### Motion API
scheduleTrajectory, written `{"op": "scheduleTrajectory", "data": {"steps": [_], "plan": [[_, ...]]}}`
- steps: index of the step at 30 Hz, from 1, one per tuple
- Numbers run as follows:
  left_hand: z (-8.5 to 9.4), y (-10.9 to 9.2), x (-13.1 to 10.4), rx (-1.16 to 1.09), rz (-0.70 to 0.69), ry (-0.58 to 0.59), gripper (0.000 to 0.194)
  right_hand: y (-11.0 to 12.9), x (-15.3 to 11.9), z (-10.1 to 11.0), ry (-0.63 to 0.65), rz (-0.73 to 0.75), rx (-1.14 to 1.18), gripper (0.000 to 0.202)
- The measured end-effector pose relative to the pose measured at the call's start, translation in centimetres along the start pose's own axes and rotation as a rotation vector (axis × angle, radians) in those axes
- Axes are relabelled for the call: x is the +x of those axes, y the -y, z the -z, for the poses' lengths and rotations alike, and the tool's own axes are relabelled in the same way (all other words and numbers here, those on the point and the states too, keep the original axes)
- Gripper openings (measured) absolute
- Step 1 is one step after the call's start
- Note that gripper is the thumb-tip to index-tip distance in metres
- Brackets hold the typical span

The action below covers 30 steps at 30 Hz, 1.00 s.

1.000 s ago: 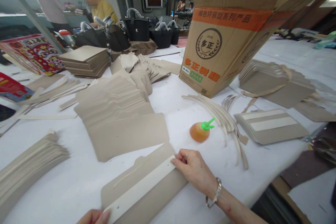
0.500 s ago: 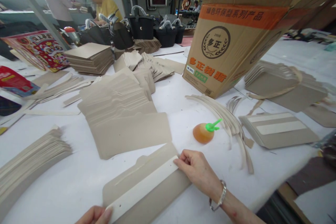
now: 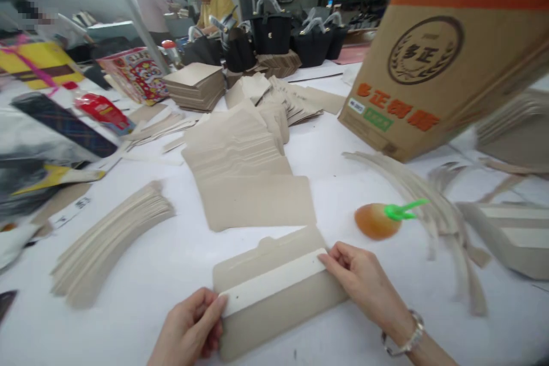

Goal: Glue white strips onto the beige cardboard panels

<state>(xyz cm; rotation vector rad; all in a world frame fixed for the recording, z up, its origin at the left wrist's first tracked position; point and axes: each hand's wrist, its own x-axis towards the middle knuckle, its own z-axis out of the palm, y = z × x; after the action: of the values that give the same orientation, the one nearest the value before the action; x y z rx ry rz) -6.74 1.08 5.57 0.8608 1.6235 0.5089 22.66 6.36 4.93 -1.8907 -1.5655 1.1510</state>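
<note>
A white strip [image 3: 274,285] with a small hole near each end lies lengthwise across a grey-beige cut panel [image 3: 283,311]. My left hand [image 3: 191,320] pinches the strip's left end between thumb and curled fingers, at the panel's left edge. At the strip's right end, my right hand [image 3: 360,277] pinches it the same way; a bracelet circles that wrist. Beyond the panel, a fanned stack of similar panels [image 3: 257,200] rests on the white table. An orange squeeze bottle [image 3: 375,222] with a green nozzle lies to the right of it.
A curved bundle of strips [image 3: 115,240] lies at left, more loose strips [image 3: 429,200] at right. Behind these stands a large cardboard box [image 3: 412,80]. Black handbags [image 3: 270,34] and stacked boards [image 3: 195,86] sit farther back. A person in yellow [image 3: 218,6] works beyond them.
The view has swung left, so things appear farther right, and my left hand shows more fully. Both hands remain at the strip's ends on the panel.
</note>
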Motion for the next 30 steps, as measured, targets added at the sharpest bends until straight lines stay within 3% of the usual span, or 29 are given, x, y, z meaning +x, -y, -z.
{"op": "scheduleTrajectory", "data": {"steps": [8, 20, 30], "plan": [[0.0, -0.2, 0.0, -0.026, -0.008, -0.041, 0.045, -2.1, 0.4, -0.5, 0.058, -0.006, -0.101, 0.041], [-0.1, -0.2, -0.3, -0.006, -0.038, -0.05, 0.036, -2.4, 0.4, -0.6, 0.06, -0.044, -0.093, 0.039], [-0.2, -0.3, -0.2, 0.177, -0.094, -0.111, 0.032, -2.0, 0.6, -0.8, 0.027, 0.013, -0.148, 0.039]]}}
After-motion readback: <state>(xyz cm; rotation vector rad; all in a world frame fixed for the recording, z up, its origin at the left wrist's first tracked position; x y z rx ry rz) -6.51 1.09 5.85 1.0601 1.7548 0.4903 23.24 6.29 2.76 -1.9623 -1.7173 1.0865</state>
